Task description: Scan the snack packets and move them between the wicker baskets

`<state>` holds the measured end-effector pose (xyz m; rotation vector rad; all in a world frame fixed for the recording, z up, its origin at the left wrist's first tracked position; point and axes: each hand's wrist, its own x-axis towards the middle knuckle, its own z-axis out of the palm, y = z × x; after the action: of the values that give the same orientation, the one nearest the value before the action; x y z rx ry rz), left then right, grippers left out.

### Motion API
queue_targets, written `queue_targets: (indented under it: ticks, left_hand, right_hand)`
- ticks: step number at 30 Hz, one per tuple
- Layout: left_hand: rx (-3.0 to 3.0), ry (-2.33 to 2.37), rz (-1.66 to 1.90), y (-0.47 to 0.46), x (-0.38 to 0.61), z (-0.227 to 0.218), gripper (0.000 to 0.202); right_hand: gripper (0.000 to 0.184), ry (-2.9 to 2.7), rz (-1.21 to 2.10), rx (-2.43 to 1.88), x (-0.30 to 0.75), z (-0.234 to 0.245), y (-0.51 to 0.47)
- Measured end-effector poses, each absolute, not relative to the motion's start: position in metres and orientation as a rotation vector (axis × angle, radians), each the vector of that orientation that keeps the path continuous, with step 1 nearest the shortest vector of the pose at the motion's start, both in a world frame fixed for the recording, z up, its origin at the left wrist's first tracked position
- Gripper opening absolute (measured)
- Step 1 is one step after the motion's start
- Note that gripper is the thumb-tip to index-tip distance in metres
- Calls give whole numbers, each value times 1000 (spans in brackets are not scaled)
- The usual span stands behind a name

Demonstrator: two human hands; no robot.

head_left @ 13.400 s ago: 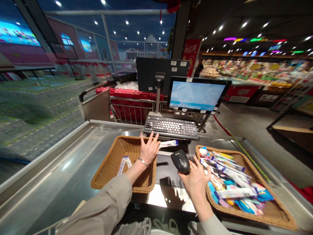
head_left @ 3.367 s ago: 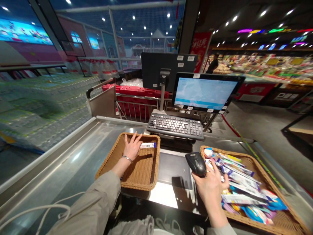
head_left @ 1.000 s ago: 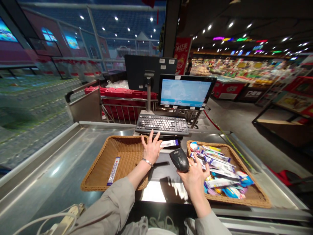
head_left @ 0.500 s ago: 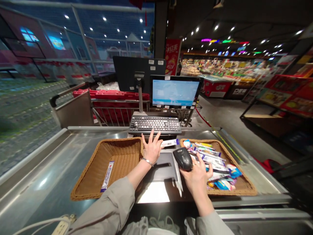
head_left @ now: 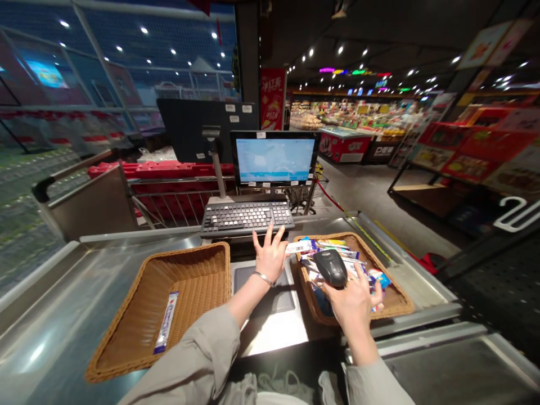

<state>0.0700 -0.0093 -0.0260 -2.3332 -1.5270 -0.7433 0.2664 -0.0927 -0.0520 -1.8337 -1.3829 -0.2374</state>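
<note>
My left hand [head_left: 270, 260], a bracelet at its wrist, is over the counter between two wicker baskets. Its upper fingers are spread near the keyboard [head_left: 247, 217], while its thumb side grips a slim white-and-purple snack packet [head_left: 298, 246] with a barcode facing up. My right hand [head_left: 352, 301] is wrapped round a black barcode scanner [head_left: 330, 268]. The scanner is above the right basket [head_left: 399, 306], which holds several snack packets and blue-wrapped sweets [head_left: 379, 278], partly hidden by the hand. One white-and-purple packet [head_left: 167, 322] lies in the left basket [head_left: 122, 315].
Behind the keyboard stands a lit monitor [head_left: 274, 159], with a second, dark-backed screen [head_left: 185, 132] to its left. A shopping cart [head_left: 172, 202] is beyond the counter [head_left: 54, 315]. A white hook-shaped thing [head_left: 512, 216] shows at the right.
The view has turned right, so the surroundings shift left. My left hand and its packet have moved right, to the right basket's edge. My right hand still holds the scanner.
</note>
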Motion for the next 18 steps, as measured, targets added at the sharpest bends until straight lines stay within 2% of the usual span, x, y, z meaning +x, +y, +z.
queue_targets:
  ticks: [7,13,18]
  left_hand:
    - [-2435,-1439,-707,-1,105,-30,21]
    - [-2529,-1387,-672,8,132,-38,23]
    - [-2592,-1350,-663,17,153,-39,20]
  right_hand:
    - [52,-1174,-318,-1979,310,-59,-91]
    - [44,-1030,-317,-2007,339,-62,-93]
    - [44,-982,-323,-1990,354,-63,-96]
